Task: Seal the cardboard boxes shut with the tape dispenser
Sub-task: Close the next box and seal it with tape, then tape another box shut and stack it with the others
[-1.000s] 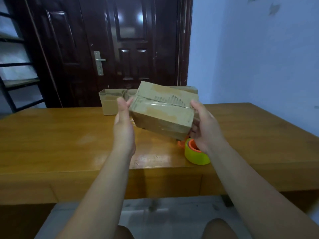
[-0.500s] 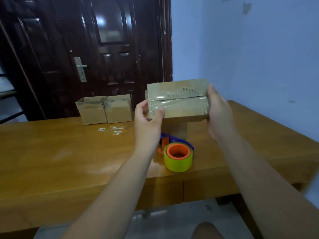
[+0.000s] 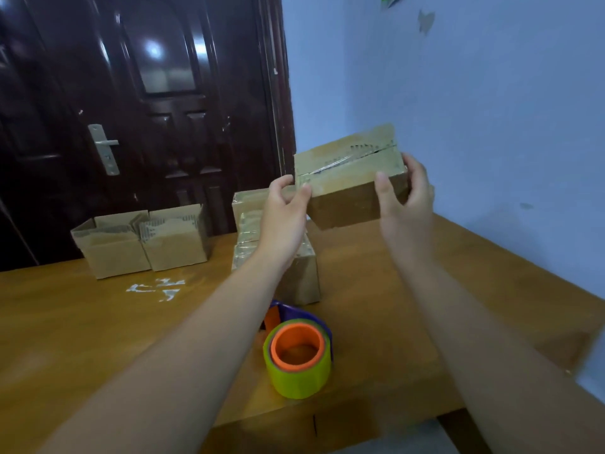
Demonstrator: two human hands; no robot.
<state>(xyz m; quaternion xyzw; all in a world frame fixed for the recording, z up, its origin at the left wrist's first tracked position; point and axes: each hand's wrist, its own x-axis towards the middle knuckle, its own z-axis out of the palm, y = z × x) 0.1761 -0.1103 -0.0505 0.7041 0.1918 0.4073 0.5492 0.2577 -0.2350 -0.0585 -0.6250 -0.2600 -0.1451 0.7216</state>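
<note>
I hold a taped cardboard box (image 3: 350, 178) up in the air, over the right back part of the wooden table (image 3: 98, 322). My left hand (image 3: 284, 211) pinches its left end and my right hand (image 3: 406, 198) grips its right end. Its top seam carries clear tape and is tilted up to the right. Below it stand other taped boxes (image 3: 294, 273), partly hidden by my left arm. The tape dispenser (image 3: 298, 352), a yellow-green roll on an orange core with a purple frame, lies on the table near the front edge, between my forearms.
Two open cardboard boxes (image 3: 140, 240) stand side by side at the table's back left. White tape scraps (image 3: 157, 288) lie in front of them. A dark door (image 3: 140, 109) is behind the table and a blue wall (image 3: 458, 109) runs along its right side.
Both hands have carried the box to the right and farther back, over the stacked boxes, and tilted it. My view has turned right.
</note>
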